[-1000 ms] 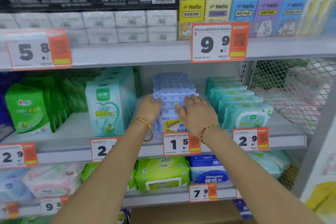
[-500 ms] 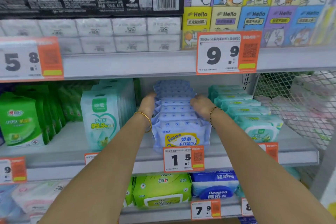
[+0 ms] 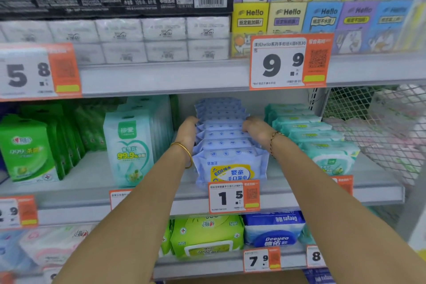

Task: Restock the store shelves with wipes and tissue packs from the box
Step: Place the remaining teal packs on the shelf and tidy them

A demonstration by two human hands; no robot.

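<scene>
The row of blue wipes packs point(image 3: 227, 143) stands at centre on the middle shelf point(image 3: 80, 189), about nine packs deep by the tops I can count, behind the 1.5 price tag point(image 3: 234, 196). My left hand point(image 3: 187, 131) lies flat on the row's 9 o'clock side and my right hand point(image 3: 257, 130) on its 3 o'clock side, fingers extended, pressing the packs between them. One gold bangle point(image 3: 184, 152) circles my left wrist, one chain bracelet point(image 3: 274, 142) my right. At 9 o'clock stand pale teal packs point(image 3: 129, 145), at 3 o'clock mint lidded packs point(image 3: 322, 145); at 6 o'clock, one lime pack point(image 3: 207, 235)
</scene>
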